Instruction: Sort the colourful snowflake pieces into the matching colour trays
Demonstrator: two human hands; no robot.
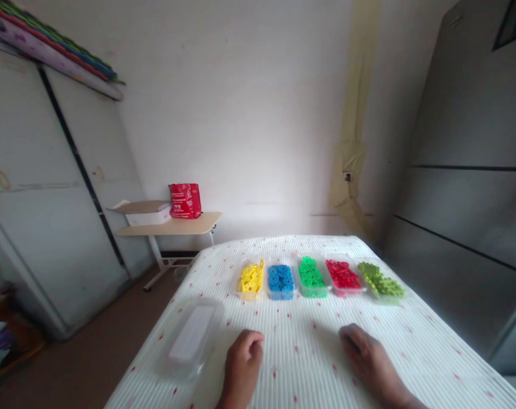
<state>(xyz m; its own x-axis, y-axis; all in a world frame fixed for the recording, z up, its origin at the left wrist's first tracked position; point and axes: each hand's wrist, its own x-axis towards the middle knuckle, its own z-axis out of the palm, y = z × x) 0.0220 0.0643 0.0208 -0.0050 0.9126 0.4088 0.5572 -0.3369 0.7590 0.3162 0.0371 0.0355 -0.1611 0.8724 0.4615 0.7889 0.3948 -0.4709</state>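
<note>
My left hand (243, 359) rests on the white tablecloth near the front, fingers curled into a loose fist with nothing visible in them. To its right, my right hand (367, 355) also lies with its fingers curled in, a dark shadow under them and no object showing. Beyond both hands stands a row of clear plastic boxes holding small pieces: yellow pieces (251, 278), blue pieces (280, 278), green pieces (311, 274), red pieces (344, 274) and light green pieces (381, 280). Left of my left hand sits a clear plastic container (193, 335) with something pale in it. Neither hand touches a box.
The tablecloth (296, 324) is white, ribbed and dotted with red. Behind it to the left, a small wooden table (185, 225) carries a red bag (185, 200) and a white box (149, 217). A grey cabinet (462, 187) stands close on the right.
</note>
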